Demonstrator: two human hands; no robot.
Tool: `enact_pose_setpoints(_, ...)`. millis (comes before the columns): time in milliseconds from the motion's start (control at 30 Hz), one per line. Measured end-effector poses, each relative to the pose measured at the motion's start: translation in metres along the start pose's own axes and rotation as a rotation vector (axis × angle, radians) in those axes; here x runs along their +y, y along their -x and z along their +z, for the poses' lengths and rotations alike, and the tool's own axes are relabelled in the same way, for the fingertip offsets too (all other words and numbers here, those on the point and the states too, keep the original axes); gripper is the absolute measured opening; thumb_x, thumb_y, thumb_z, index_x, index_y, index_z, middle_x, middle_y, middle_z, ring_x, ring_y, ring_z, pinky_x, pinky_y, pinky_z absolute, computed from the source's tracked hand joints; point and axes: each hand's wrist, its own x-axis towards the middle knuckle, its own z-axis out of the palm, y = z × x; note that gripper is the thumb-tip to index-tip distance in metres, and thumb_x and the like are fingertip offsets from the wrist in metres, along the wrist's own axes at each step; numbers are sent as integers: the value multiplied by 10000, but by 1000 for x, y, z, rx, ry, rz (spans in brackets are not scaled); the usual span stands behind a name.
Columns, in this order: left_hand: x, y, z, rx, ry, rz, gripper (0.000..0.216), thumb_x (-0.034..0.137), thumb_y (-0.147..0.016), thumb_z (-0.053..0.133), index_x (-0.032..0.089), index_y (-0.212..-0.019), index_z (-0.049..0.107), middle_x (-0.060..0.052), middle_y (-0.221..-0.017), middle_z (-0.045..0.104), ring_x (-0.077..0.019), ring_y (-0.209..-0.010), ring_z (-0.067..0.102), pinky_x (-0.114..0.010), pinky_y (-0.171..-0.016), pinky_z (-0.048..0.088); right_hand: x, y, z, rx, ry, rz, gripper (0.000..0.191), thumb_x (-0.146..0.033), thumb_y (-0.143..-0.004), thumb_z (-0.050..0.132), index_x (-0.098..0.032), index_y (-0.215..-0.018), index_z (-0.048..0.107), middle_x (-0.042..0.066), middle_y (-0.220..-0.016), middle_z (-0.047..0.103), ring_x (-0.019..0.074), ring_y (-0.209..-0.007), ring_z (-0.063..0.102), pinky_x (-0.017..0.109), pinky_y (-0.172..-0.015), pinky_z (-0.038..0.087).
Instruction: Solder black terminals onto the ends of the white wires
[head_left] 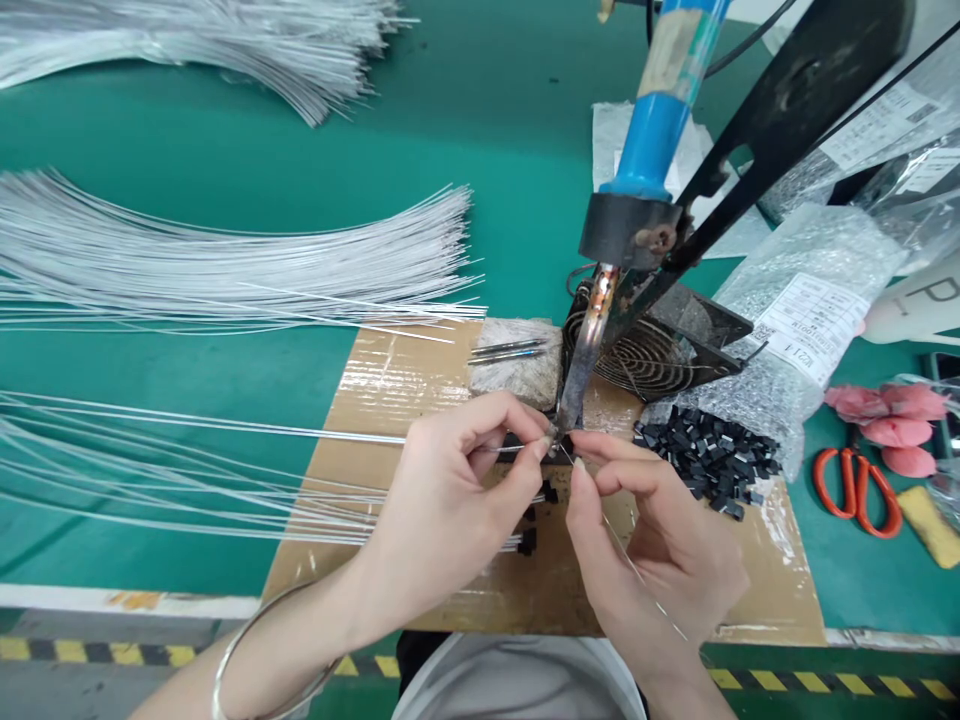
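My left hand (457, 480) is closed in a pinch on a thin white wire (225, 428) that runs in from the left, its end held just under the tip of a soldering iron (585, 350). The iron has a blue handle and hangs from a black stand (757, 140). My right hand (645, 530) pinches a fine strand of solder wire (637, 570) and brings its end to the same spot at the iron's tip. Both hands work over a taped cardboard sheet (390, 390). A silver bangle (247, 640) circles my left wrist.
Bundles of white wires (225, 260) fan across the green table (525, 120) at left. A pile of small black parts (709, 455) lies right of my hands, beside plastic bags (802, 310), a small fan (645, 350), orange-handled scissors (855, 485) and a sponge block (517, 365).
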Motion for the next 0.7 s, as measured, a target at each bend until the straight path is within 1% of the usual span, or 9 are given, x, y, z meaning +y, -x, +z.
enact_pose_setpoints(167, -1, 0, -1, 13, 10, 15, 139, 177, -840, 612, 203, -722, 680, -8, -736, 754, -125, -603, 592, -233, -518, 421, 1, 3, 0, 1, 0, -15, 201, -68, -913, 734, -256, -906, 663, 27, -1071, 843, 195, -978, 824, 325, -897, 664)
enact_pose_setpoints(500, 1, -1, 0, 8, 9, 15, 136, 161, -830, 612, 198, -716, 676, -10, -720, 751, -125, -594, 587, -225, -517, 433, 0, 0, -1, -15, 10, -22, 209, -53, -901, 742, -247, -902, 663, 12, -1070, 844, 167, -979, 827, 271, -886, 655)
enact_pose_setpoints(600, 1, -1, 0, 6, 23, 10, 137, 156, -829, 611, 198, -716, 676, -9, -713, 748, -132, -615, 611, -224, -540, 462, 1, 2, -1, -7, -1, -5, 201, -63, -906, 742, -251, -901, 669, 9, -1065, 842, 169, -970, 824, 284, -896, 657)
enact_pose_setpoints(700, 0, -1, -1, 4, 19, 16, 135, 168, -836, 616, 198, -725, 687, -16, -742, 761, -129, -608, 602, -225, -528, 447, 2, 3, -1, 0, -5, -11, 205, -60, -909, 744, -253, -913, 675, 14, -1060, 841, 178, -970, 821, 297, -898, 658)
